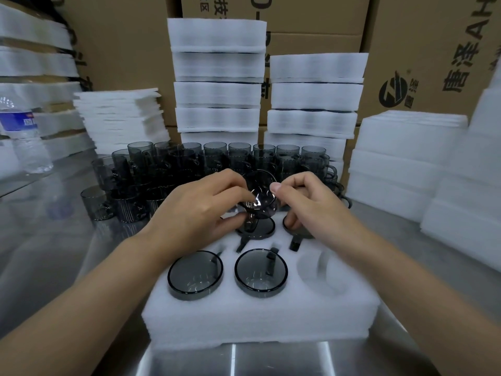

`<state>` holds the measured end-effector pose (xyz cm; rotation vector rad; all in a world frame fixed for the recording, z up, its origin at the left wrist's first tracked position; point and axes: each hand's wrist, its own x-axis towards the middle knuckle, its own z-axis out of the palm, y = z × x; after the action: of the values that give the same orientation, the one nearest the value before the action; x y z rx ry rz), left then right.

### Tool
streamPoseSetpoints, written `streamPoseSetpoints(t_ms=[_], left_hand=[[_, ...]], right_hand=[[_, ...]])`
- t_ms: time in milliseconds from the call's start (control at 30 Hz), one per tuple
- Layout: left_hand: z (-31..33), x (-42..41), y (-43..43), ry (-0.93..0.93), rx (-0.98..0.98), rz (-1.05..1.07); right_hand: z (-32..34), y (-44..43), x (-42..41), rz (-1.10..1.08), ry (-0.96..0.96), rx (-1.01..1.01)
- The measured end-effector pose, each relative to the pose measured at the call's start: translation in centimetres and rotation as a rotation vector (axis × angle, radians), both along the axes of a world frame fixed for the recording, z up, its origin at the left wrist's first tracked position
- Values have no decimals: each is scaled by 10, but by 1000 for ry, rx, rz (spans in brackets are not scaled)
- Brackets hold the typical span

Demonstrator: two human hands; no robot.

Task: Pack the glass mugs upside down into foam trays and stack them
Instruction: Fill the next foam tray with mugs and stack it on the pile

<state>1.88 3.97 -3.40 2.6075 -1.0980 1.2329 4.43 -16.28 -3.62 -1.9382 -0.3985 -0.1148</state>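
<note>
**A:** Where was the glass mug (259, 196) found?

**B:** It was held between the two hands, just above the far row of the foam tray (257, 316). It was pinched by the curled fingers of the left hand (195, 210) on one side and by the thumb and fingers of the right hand (311, 202) on the other.

**A:** How was it turned?

**B:** It was tilted, with one round end faced toward the camera, so its long axis ran away from the wrists. Whether that end was mouth or base could not be told through the glare.

**A:** And the tray itself?

**B:** Below the wrists, two packed mugs (195, 275) were seated base up, axes vertical, with handles laid in side slots. Beneath the right wrist an empty pocket (317, 270) was seen. The far-row mugs (260, 230) were largely covered by the fingers.

**A:** Beyond the hands?

**B:** The loose mugs (217, 158) were stood mouth up on the worktop (54, 240), and the rear ones were blurred together. Behind them stacked trays (217, 77) were backed by cardboard boxes (433, 50), which were cut off at the top edge. A water bottle (24, 137) was stood well to the left of the left hand.
</note>
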Motion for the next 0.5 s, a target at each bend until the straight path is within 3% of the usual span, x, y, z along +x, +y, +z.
streamPoseSetpoints(t_ms=[233,500], left_hand=[[-3,2,1,142,-189,59],[-5,4,3,210,-212,77]], right_hand=[[-2,1,3,58,-9,45],[1,0,1,109,-2,98]])
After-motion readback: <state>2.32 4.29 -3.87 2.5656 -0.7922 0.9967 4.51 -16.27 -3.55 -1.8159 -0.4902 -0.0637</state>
